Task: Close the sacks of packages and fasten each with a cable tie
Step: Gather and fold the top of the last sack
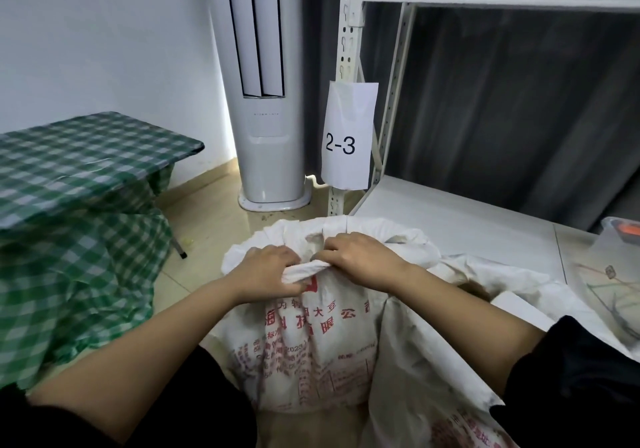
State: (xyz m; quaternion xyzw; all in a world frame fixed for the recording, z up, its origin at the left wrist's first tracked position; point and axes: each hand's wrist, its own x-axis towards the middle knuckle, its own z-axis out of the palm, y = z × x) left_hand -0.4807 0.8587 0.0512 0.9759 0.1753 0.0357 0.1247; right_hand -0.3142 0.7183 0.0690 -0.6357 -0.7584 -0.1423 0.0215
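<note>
A white woven sack (311, 350) with red printing stands on the floor in front of me. Its rolled mouth is bunched between my hands. My left hand (270, 269) grips the near rim of the sack's mouth, fingers curled round the fabric. My right hand (360, 260) holds the same rim just to the right, fingers curled over it. A second white sack (485, 295) lies open to the right, with a white package showing inside. No cable tie can be made out in either hand.
A table with a green checked cloth (79, 170) stands at the left. A white floor air conditioner (266, 118) is behind the sack. A white metal shelf unit (460, 219) with a "2-3" paper label (346, 136) is at the right; a clear plastic box (620, 236) sits on it.
</note>
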